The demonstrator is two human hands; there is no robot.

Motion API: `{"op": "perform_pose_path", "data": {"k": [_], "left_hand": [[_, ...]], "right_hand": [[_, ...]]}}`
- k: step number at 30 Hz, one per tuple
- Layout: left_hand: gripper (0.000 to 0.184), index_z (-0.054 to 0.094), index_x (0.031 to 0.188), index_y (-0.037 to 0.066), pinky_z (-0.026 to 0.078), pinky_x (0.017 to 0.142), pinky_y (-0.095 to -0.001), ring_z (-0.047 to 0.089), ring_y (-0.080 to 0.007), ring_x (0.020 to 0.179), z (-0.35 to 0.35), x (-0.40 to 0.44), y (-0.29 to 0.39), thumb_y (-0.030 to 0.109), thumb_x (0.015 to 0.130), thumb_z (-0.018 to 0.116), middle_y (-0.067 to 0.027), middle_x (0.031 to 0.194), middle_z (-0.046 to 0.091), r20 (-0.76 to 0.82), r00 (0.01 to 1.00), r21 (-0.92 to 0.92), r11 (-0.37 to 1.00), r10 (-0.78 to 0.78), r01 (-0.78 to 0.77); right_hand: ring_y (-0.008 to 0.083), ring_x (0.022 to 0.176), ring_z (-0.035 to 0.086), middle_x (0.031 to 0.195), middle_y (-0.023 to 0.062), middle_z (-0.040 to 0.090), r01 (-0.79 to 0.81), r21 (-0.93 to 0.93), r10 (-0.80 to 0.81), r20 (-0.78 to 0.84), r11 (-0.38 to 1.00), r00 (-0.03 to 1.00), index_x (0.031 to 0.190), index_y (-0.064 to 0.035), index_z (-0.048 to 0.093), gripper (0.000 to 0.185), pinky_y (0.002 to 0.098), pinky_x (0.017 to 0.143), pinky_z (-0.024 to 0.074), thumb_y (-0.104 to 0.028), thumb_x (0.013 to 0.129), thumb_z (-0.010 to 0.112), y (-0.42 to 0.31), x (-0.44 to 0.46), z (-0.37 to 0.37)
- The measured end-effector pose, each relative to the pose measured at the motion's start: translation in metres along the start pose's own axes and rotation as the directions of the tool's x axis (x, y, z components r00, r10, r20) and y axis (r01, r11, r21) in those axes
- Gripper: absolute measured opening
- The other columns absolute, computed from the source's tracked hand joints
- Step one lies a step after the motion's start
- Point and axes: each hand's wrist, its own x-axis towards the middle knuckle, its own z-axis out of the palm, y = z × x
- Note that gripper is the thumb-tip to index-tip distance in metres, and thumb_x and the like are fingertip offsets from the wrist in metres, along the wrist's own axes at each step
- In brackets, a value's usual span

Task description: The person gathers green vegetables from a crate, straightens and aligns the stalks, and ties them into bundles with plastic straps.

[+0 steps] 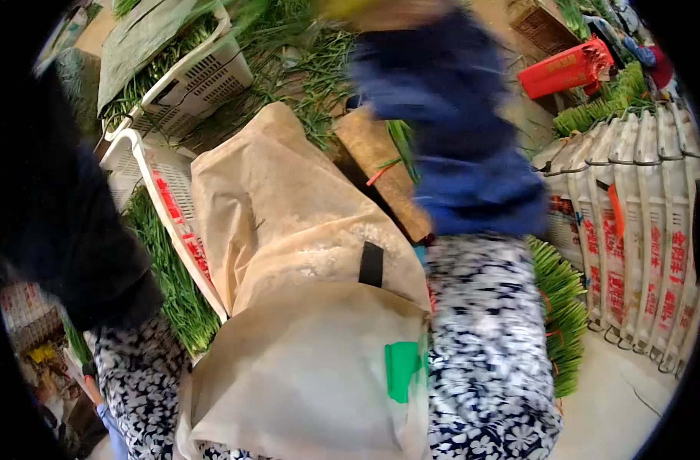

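Note:
At the top edge my right hand [407, 11] is smeared by motion and partly cut off, so its fingers cannot be made out. Something yellow [346, 8] shows beside it. A blue sleeve [473, 138] covers that arm, above patterned cloth. My left arm, in a dark sleeve [97, 238], reaches up along the left side, and its hand is out of sight. Below the right hand lies a brown board [381, 169], with a few green stalks [402, 146] and a red tie on it. A beige apron [289, 207] covers the middle.
White crates [204, 80] and long green stalks [170, 276] are at the left. Loose greens [312, 77] litter the ground ahead. On the right are bundled greens [557, 307], a stack of white crates [634, 230] with red lettering and a red bag [565, 70].

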Motion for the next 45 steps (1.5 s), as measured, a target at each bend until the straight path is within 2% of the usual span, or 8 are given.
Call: {"op": "perform_pose_path", "data": {"k": [14,17,22,28,30,37,42,45], "left_hand": [[0.031,0.062,0.109,0.001,0.055,0.078,-0.0345,0.066,-0.0196,0.081,-0.032,0.082,-0.245,0.014,0.082,0.069,-0.0073,0.091,0.069,-0.088,0.948,-0.145,0.945,-0.306,0.292],[0.027,0.068,0.097,0.004,0.056,0.073,-0.0362,0.067,-0.023,0.077,-0.064,0.116,-0.204,0.02,0.077,0.076,-0.0086,0.09,0.069,-0.129,0.926,-0.012,0.934,-0.356,0.357],[0.081,0.032,0.146,-0.003,0.046,0.101,-0.041,0.058,-0.0324,0.116,-0.044,0.132,-0.111,0.029,0.083,0.071,-0.021,0.131,0.055,-0.103,0.969,0.517,0.844,0.226,-0.142],[0.039,0.069,0.111,0.012,0.04,0.101,-0.0515,0.056,-0.034,0.115,-0.016,0.104,-0.194,0.039,0.082,0.066,-0.0118,0.114,0.065,0.717,0.635,0.696,-0.349,0.289,-0.627],[0.04,0.069,0.109,0.012,0.032,0.105,-0.057,0.053,-0.0308,0.116,-0.057,0.089,-0.229,0.042,0.084,0.062,-0.0093,0.111,0.065,0.542,0.758,0.674,-0.352,-0.363,-0.65],[0.053,0.059,0.129,0.013,0.023,0.113,-0.0579,0.051,-0.0311,0.12,-0.05,0.092,-0.236,0.05,0.09,0.053,-0.0102,0.121,0.062,0.391,0.893,0.813,-0.372,-0.222,-0.449],[0.054,0.056,0.133,0.015,0.022,0.114,-0.0561,0.05,-0.0286,0.125,-0.059,0.105,-0.232,0.05,0.092,0.05,-0.0129,0.131,0.058,0.349,0.937,0.832,-0.456,-0.012,-0.316],[0.077,0.051,0.14,0.014,0.015,0.113,-0.0565,0.033,-0.0357,0.138,-0.033,0.133,-0.2,0.064,0.081,0.055,-0.0138,0.146,0.045,0.104,0.93,0.974,-0.154,-0.351,-0.167]], "right_hand": [[0.0266,0.116,0.06,0.134,0.0168,0.056,-0.452,-0.087,0.446,-0.078,0.888,0.892,0.143,-0.0027,0.041,0.079,0.0353,0.099,0.0468,-0.002,0.073,0.076,0.214,-0.071,-0.036],[0.0444,0.099,0.061,0.115,0.0259,0.061,-0.306,-0.804,0.373,-0.115,0.509,0.921,0.141,-0.0027,0.042,0.092,0.0443,0.086,0.0506,-0.037,0.065,0.082,0.233,-0.06,-0.028],[0.0424,0.106,0.06,0.117,0.0293,0.059,-0.268,-0.906,0.461,-0.094,0.327,0.882,0.139,-0.0009,0.045,0.09,0.0454,0.09,0.0492,-0.046,0.068,0.077,0.227,-0.038,-0.018],[0.042,0.121,0.052,0.132,0.0333,0.05,-0.181,-0.93,0.441,-0.023,0.319,0.897,0.14,0.0025,0.042,0.095,0.047,0.101,0.0424,-0.054,0.071,0.075,0.261,-0.054,-0.002],[0.0459,0.125,0.046,0.129,0.0316,0.053,-0.21,-0.894,0.507,0.021,0.395,0.862,0.137,0.0002,0.047,0.085,0.0474,0.103,0.0391,-0.05,0.075,0.074,0.231,-0.041,-0.004],[0.0302,0.138,0.036,0.15,0.019,0.039,-0.21,-0.381,0.243,0.04,0.901,0.969,0.145,0.0052,0.033,0.072,0.0384,0.116,0.0249,-0.023,0.09,0.069,0.223,-0.023,-0.014],[0.0309,0.136,0.04,0.148,0.0212,0.039,0.131,-0.99,0.282,0.141,0.052,0.949,0.149,-0.0007,0.03,0.077,0.0388,0.115,0.0279,-0.04,0.092,0.063,0.283,-0.036,-0.013],[0.0331,0.134,0.04,0.15,0.0219,0.036,0.167,-0.833,0.096,0.253,0.528,0.963,0.149,0.002,0.027,0.076,0.0399,0.112,0.0322,-0.037,0.093,0.061,0.317,-0.03,-0.05]]}}
